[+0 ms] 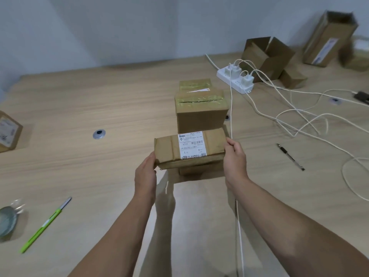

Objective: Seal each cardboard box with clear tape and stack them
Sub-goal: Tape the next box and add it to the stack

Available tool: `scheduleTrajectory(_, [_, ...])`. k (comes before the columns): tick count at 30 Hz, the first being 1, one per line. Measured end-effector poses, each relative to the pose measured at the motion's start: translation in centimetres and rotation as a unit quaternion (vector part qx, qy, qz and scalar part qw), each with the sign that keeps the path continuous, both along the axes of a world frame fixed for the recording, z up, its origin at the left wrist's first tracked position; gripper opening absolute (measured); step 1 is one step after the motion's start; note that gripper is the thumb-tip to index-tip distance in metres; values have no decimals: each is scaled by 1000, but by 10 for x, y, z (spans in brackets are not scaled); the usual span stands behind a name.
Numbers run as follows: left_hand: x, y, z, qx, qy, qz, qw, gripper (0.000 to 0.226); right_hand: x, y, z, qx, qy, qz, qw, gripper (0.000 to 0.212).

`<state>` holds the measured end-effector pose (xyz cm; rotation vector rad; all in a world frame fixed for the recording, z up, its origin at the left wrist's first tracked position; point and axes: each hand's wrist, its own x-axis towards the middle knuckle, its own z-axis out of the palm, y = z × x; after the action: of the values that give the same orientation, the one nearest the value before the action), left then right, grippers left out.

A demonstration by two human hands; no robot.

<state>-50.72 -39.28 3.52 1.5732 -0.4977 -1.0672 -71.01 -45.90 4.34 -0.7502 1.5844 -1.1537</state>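
Note:
A flat cardboard box (pixel 169 150) with a white shipping label is held between both hands above the wooden table (pixel 99 100). My left hand (pixel 145 175) grips its left end and my right hand (pixel 235 158) grips its right end. Under it the edge of another box (pixel 199 169) shows. Just behind stands a taller taped box (pixel 201 114), and behind that a third taped box (pixel 195 84). A roll of clear tape (pixel 7 220) lies at the near left edge.
A green utility knife (pixel 45 225) lies near left. A black pen (pixel 290 156) lies to the right. A white power strip (pixel 234 79) with chargers and tangled cables (pixel 299 120) fills the right. Open boxes (pixel 267 56) stand far right; another box (pixel 8 130) sits at the left edge.

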Motion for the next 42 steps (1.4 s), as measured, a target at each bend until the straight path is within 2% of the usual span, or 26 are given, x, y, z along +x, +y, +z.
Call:
scheduleTrajectory(6, [-20,-27,-2,21,-17,-44,999,33,-11,-21,-10,21,22,4,1000,38])
scheduleTrajectory(13, [-27,-46,-9,33,-30,-60,997,30,-20,-34,-15,14,33,18,999,42])
scheduleTrajectory(17, [-31,-47,-16,29,-56,-57,996,43,-21,-35,-16,11,36,25,999,44])
scheduleTrajectory(24, [-27,-39,-15,37,-64,-50,996,47,-20,-25,-19,21,68,6,997,48])
scheduleTrajectory(29, [-22,-23,-10,36,-60,-44,997,46,-19,-7,-20,59,112,1,992,47])
scheduleTrajectory(32, [-20,-8,-9,41,-62,-41,996,44,-18,7,-19,82,133,-9,988,32])
scheduleTrajectory(35, [-19,12,-11,48,-56,-32,997,43,-15,24,-25,95,165,37,981,11])
scheduleTrajectory(40, [-9,53,-18,79,-45,-9,996,42,11,53,-44,116,179,189,959,27])
scheduleTrajectory(42, [6,76,-21,93,-41,13,995,43,34,70,-43,119,151,255,948,38])
